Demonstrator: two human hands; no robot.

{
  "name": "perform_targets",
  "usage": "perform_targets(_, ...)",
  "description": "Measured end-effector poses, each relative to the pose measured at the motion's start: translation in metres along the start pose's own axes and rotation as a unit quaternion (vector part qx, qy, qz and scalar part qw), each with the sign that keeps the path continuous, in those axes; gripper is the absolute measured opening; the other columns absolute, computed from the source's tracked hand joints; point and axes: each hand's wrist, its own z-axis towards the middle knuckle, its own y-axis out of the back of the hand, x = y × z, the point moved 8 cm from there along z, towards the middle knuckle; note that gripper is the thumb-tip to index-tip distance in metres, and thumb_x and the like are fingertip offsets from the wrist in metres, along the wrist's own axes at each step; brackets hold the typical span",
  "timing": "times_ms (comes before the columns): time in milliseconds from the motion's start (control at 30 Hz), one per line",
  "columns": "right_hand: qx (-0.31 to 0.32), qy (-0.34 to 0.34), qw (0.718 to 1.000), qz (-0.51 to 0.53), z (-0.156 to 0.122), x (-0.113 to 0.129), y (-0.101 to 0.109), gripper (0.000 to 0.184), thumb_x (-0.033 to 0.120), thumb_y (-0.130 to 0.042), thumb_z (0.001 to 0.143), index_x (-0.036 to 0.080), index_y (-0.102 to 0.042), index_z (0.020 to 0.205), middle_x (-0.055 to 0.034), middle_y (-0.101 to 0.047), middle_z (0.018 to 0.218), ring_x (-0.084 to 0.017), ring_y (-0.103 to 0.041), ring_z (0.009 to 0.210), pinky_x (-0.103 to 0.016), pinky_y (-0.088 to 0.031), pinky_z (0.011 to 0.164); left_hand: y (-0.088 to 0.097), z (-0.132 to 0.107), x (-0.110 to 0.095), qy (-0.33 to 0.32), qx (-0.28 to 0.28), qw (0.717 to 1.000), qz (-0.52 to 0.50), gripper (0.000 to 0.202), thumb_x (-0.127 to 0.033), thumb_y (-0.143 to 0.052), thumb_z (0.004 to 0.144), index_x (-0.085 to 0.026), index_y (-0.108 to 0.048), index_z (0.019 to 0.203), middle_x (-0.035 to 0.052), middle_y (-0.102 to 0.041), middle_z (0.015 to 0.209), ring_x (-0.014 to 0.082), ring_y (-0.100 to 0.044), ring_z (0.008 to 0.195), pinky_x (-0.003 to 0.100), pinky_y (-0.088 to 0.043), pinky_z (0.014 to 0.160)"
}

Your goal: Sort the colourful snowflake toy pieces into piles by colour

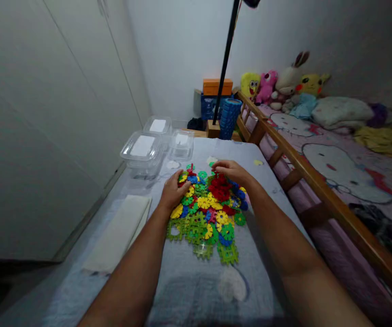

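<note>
A heap of colourful plastic interlocking discs and square pieces (209,211) lies on a grey cloth-covered table (189,281). My left hand (174,190) rests palm-down on the heap's left edge, fingers curled over the pieces. My right hand (230,171) reaches over the far side of the heap, fingers bent down onto the red pieces (220,188). Whether either hand grips a piece is hidden.
Clear plastic lidded boxes (144,152) stand at the table's far left. A folded white cloth (121,231) lies to the left. A wooden bed rail (305,168) runs along the right, with plush toys (284,84) behind. A black pole (225,63) stands beyond the table.
</note>
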Motion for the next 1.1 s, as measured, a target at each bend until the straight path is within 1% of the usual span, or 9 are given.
perform_targets(100,-0.195,-0.071,0.973,-0.103,-0.038,-0.042,0.053,0.042,0.046,-0.053,0.086,0.017,-0.073,0.108,-0.0112,-0.073,0.114,-0.027,-0.064,0.112,-0.042,-0.045,0.106,-0.001,-0.001,0.002,0.0,-0.006,1.0,-0.012,0.066,-0.049,-0.062,0.086,-0.016,-0.054,0.143,0.0152,-0.06,0.145,0.0322,-0.057,0.132,0.05,-0.042,0.116)
perform_targets(200,-0.328,-0.199,0.895,-0.23,-0.081,-0.082,0.08,0.05,0.046,-0.053,0.087,0.015,-0.067,0.124,-0.0178,-0.063,0.135,-0.032,-0.053,0.13,-0.049,-0.037,0.114,0.0,-0.001,0.003,-0.006,-0.012,1.0,-0.019,0.063,-0.048,-0.064,0.085,-0.019,-0.055,0.141,0.0131,-0.062,0.143,0.031,-0.058,0.131,0.048,-0.044,0.115)
perform_targets(267,-0.319,-0.26,0.873,-0.263,-0.095,-0.102,0.073,0.056,0.048,-0.051,0.09,0.015,-0.06,0.134,-0.0189,-0.057,0.143,-0.035,-0.048,0.135,-0.054,-0.032,0.116,0.0,-0.001,0.003,-0.007,-0.012,1.0,-0.017,0.063,-0.048,-0.064,0.085,-0.019,-0.056,0.14,0.0129,-0.062,0.142,0.0309,-0.059,0.129,0.048,-0.045,0.114)
perform_targets(367,-0.265,-0.249,0.892,-0.268,-0.09,-0.108,0.046,0.056,0.049,-0.046,0.095,0.017,-0.055,0.14,-0.0171,-0.055,0.148,-0.033,-0.046,0.139,-0.056,-0.028,0.118,0.0,-0.001,0.003,-0.006,-0.006,1.0,-0.012,0.063,-0.048,-0.064,0.085,-0.018,-0.056,0.14,0.0134,-0.063,0.14,0.0315,-0.059,0.129,0.049,-0.045,0.113)
perform_targets(667,-0.127,-0.047,0.988,-0.078,-0.035,-0.045,-0.028,0.044,0.048,-0.051,0.093,0.02,-0.07,0.121,-0.0087,-0.07,0.124,-0.024,-0.062,0.117,-0.04,-0.044,0.107,0.0,-0.001,0.0,-0.017,-0.001,1.0,0.002,0.062,-0.049,-0.063,0.085,-0.017,-0.058,0.138,0.0146,-0.065,0.137,0.0326,-0.061,0.126,0.05,-0.046,0.111)
perform_targets(733,-0.113,-0.025,0.991,-0.061,-0.029,-0.037,-0.027,0.039,0.048,-0.052,0.092,0.02,-0.073,0.111,-0.0063,-0.073,0.114,-0.024,-0.065,0.109,-0.039,-0.047,0.103,-0.001,-0.001,-0.001,-0.02,0.001,1.0,0.008,0.061,-0.049,-0.062,0.085,-0.016,-0.058,0.137,0.0148,-0.065,0.137,0.0328,-0.06,0.127,0.05,-0.044,0.112)
perform_targets(833,-0.173,-0.037,0.979,-0.101,-0.017,-0.04,-0.004,0.037,0.046,-0.05,0.093,0.019,-0.075,0.103,-0.0077,-0.073,0.109,-0.024,-0.065,0.107,-0.039,-0.047,0.102,0.0,-0.001,-0.003,-0.024,0.0,1.0,0.01,0.061,-0.049,-0.062,0.085,-0.016,-0.058,0.136,0.015,-0.065,0.137,0.0327,-0.06,0.126,0.05,-0.044,0.112)
perform_targets(967,-0.235,-0.136,0.942,-0.195,0.004,-0.063,0.026,0.041,0.042,-0.053,0.093,0.016,-0.069,0.121,-0.0153,-0.065,0.131,-0.028,-0.055,0.128,-0.042,-0.04,0.113,0.001,-0.002,-0.007,-0.035,0.001,0.999,0.004,0.058,-0.049,-0.062,0.085,-0.017,-0.06,0.133,0.0133,-0.067,0.134,0.0312,-0.062,0.123,0.049,-0.046,0.111)
perform_targets(1100,-0.168,-0.208,0.938,-0.219,0.02,-0.08,0.017,0.049,0.046,-0.055,0.094,0.018,-0.063,0.133,-0.016,-0.059,0.143,-0.03,-0.05,0.136,-0.046,-0.035,0.117,0.0,-0.002,-0.01,-0.044,0.004,0.999,0.004,0.054,-0.047,-0.061,0.086,-0.018,-0.062,0.131,0.0129,-0.067,0.132,0.0306,-0.062,0.123,0.049,-0.046,0.111)
